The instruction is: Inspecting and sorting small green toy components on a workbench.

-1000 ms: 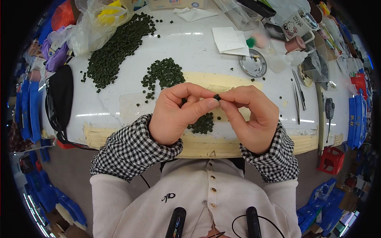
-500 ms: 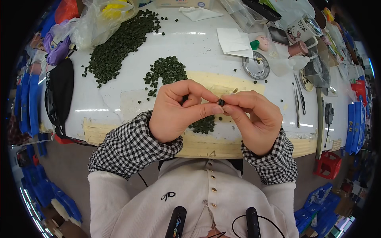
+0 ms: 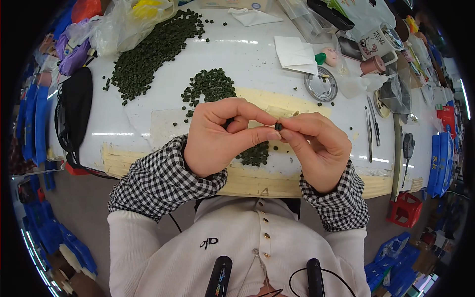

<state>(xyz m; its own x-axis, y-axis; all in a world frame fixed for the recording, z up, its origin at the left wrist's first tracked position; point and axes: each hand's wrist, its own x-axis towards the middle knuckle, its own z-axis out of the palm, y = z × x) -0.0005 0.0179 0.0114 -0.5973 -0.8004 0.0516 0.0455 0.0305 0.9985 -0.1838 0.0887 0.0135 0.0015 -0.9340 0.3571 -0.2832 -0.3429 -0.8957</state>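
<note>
While hands [image 3: 267, 141] pinch bead [image 3: 278, 126], pellet heaps [image 3: 210, 86] beyond

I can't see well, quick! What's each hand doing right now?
Left hand: closed, fingertips pinching the small dark green piece.
Right hand: closed, fingertips pinching the same piece from the other side.

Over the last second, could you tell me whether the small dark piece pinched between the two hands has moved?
No. The small dark piece sits just above the little pile of green pieces on the table edge, between left hand and right hand, as before.
</note>
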